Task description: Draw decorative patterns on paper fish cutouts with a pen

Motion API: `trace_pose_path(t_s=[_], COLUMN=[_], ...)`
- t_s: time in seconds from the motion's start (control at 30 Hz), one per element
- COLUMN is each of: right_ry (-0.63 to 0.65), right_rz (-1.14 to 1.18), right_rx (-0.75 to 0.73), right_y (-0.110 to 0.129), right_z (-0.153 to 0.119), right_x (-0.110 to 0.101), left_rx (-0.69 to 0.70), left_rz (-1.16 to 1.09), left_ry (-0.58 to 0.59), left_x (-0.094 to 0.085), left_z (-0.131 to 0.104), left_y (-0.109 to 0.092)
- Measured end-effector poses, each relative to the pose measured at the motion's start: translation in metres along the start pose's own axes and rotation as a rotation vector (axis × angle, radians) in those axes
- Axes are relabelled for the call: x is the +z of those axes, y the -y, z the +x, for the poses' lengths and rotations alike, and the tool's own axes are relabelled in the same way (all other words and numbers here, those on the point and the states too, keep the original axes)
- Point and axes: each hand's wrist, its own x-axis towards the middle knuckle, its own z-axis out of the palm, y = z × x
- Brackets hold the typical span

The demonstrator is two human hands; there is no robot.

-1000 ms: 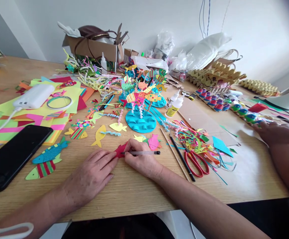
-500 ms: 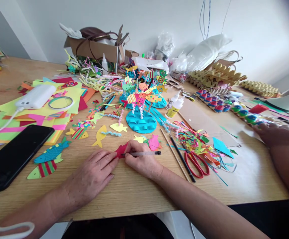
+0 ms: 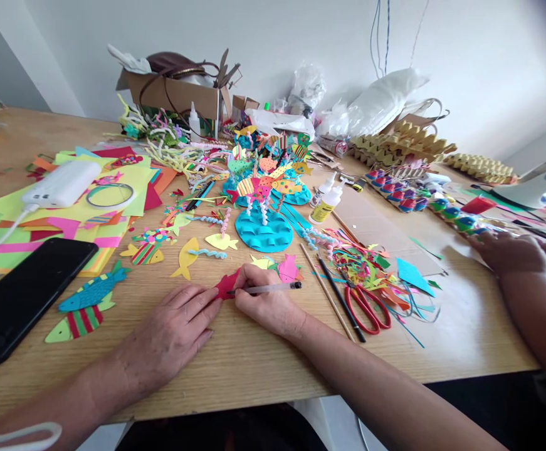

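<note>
A small red paper fish (image 3: 226, 285) lies flat on the table in front of me. My left hand (image 3: 173, 322) rests on the tabletop with its fingers stretched out, the fingertips pressing on the fish's left end. A pen (image 3: 273, 288) with a clear barrel and a black end is pinched in my right hand (image 3: 266, 300), its tip at the red fish. Part of the fish is hidden by my right fingers. Close by lie a yellow paper fish (image 3: 187, 258), a pink paper fish (image 3: 287, 268) and a blue paper fish (image 3: 93, 291).
Beyond my hands stands a blue base (image 3: 263, 232) carrying paper fish on curly stems. Glue bottles (image 3: 325, 207), red-handled scissors (image 3: 369, 310) and paper scraps are to the right. A phone (image 3: 28, 294) lies left. Another person's hands (image 3: 512, 254) are by a painted egg carton (image 3: 456, 216).
The view has shifted slightly to the right. My hands keep almost the same pose, with the pen tip still at the red fish.
</note>
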Motion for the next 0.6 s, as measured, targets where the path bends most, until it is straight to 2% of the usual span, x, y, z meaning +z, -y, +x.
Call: trace_pose_path(t_s=[0.6], right_ry=[0.007], right_rz=[-0.001], right_rx=[-0.006], right_y=[-0.0003], right_z=[0.0005], right_x=[-0.0022], left_rx=[0.026], left_rz=[0.011], left_ry=[-0.002], left_x=[-0.0041], left_z=[0.0024], left_y=[-0.0009])
